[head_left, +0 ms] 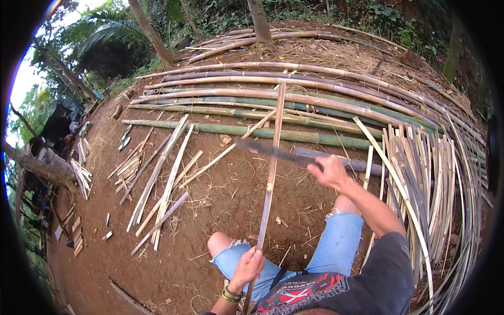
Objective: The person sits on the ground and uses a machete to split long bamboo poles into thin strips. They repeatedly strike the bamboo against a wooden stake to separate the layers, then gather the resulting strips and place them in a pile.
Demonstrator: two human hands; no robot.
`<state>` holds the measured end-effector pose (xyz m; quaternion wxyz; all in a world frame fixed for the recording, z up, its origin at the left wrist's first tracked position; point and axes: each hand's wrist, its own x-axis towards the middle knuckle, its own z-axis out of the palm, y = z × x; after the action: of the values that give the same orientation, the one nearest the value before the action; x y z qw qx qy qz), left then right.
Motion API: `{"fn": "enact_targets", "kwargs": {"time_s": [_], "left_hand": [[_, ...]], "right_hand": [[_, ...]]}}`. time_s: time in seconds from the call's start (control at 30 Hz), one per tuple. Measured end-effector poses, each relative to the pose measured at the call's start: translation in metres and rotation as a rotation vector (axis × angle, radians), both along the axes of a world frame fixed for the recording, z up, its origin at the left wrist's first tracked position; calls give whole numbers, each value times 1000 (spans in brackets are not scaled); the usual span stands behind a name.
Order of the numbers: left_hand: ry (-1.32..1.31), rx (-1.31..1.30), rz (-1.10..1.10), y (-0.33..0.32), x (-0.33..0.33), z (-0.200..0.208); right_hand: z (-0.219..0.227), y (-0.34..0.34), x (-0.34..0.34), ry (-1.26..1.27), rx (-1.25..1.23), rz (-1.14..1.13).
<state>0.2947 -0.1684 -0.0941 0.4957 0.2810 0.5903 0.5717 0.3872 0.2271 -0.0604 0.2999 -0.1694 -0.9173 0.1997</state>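
Observation:
My left hand point(249, 266), with bracelets at the wrist, is closed around the lower part of a long split bamboo strip point(266, 202). The strip slants up and away from my lap, its far end over the bamboo poles. In my right hand point(331, 172) is a dark-bladed machete point(294, 156), gripped by its handle. Its blade points left and crosses the strip about midway; whether the edge touches it I cannot tell. Most of the machete's handle is hidden inside my fist.
Long bamboo poles point(231, 128) lie across the ground ahead. Split strips point(420, 178) are heaped at my right; more strips point(163, 189) and a pile of short pieces point(128, 170) lie left. A dark log piece point(362, 165) rests beyond my right knee. Trees point(260, 23) stand behind.

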Motion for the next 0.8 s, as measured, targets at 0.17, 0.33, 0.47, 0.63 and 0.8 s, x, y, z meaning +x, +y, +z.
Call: {"fn": "enact_targets", "kwargs": {"time_s": [0.17, 0.33, 0.47, 0.63, 0.8], "left_hand": [[-136, -51, 26, 13, 0, -8], [-38, -305, -99, 25, -9, -36], [33, -403, -140, 49, -9, -47], [218, -455, -222, 76, -18, -60], [710, -586, -371, 88, -59, -83]], "right_hand": [[-16, -15, 6, -304, -212, -124], [-60, -42, 12, -272, -646, -253], [-100, -91, 12, -302, -791, -226], [-161, -135, -3, -202, -1149, -258], [-189, -137, -39, 50, -1374, -401]]}}
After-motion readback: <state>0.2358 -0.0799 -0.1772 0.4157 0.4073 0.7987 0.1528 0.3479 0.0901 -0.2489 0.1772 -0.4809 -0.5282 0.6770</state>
